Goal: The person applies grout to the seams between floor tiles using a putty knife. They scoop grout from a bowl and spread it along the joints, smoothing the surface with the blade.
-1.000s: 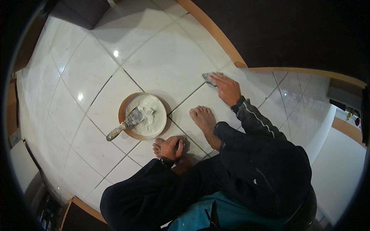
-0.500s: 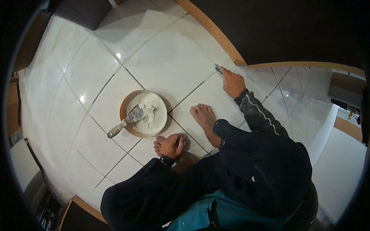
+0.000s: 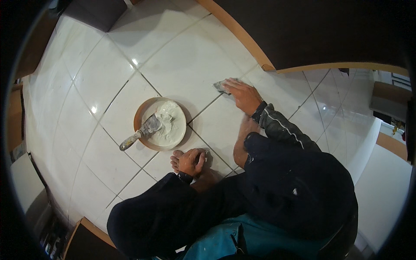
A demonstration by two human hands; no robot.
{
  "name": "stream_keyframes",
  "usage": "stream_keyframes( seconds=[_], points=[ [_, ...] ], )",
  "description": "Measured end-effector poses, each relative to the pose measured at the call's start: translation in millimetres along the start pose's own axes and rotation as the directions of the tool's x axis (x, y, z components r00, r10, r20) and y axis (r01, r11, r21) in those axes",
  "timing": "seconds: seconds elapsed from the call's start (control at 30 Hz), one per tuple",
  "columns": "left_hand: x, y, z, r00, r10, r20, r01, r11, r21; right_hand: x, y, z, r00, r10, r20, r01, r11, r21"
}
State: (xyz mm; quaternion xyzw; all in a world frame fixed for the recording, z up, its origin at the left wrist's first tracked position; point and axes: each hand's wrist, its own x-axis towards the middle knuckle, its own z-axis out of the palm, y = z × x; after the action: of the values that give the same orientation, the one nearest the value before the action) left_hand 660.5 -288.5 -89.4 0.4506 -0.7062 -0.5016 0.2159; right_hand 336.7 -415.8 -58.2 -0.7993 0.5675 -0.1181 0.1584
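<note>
My right hand [image 3: 246,97] is closed on a flat grey spreader [image 3: 222,86] smeared with white, pressed to the white floor tiles [image 3: 195,56] over a dark joint. My left hand [image 3: 192,162] rests low by my left foot [image 3: 175,161], fingers curled; a pale bit shows by the fingertips, too small to name. Just beyond it stands a round shallow bowl [image 3: 138,119] of white paste [image 3: 170,135]. A putty knife [image 3: 129,141] lies across its left rim, blade in the paste and handle sticking out.
Dark joint lines run between the shiny tiles, some of them filled pale. A dark panel with a wooden edge [image 3: 234,32] borders the floor at the upper right. A grey box-like piece [image 3: 97,13] stands at the far left, and a white panel [image 3: 383,186] at the right.
My right hand has slid left and slightly nearer with the spreader, along the joint. My right forearm and hand now cover much of my right foot. My left hand stays almost in place.
</note>
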Motion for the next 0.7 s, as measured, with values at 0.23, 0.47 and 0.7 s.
stream_keyframes(
  seconds=[0.23, 0.47, 0.7],
  points=[
    [-14, -23, -9, 0.996, 0.01, 0.094, -0.018, 0.997, 0.081, -35, -4, 2, 0.935, -0.113, 0.335, 0.155, 0.983, -0.101],
    [-9, -9, -6, 0.996, -0.004, -0.088, 0.003, 1.0, -0.004, 4, 11, -9, 0.963, 0.254, 0.086, -0.23, 0.948, -0.219],
    [-28, -54, 6, 0.988, 0.152, -0.011, -0.151, 0.986, 0.07, -18, -78, 17, 0.931, -0.103, 0.351, 0.155, 0.98, -0.123]
  ],
)
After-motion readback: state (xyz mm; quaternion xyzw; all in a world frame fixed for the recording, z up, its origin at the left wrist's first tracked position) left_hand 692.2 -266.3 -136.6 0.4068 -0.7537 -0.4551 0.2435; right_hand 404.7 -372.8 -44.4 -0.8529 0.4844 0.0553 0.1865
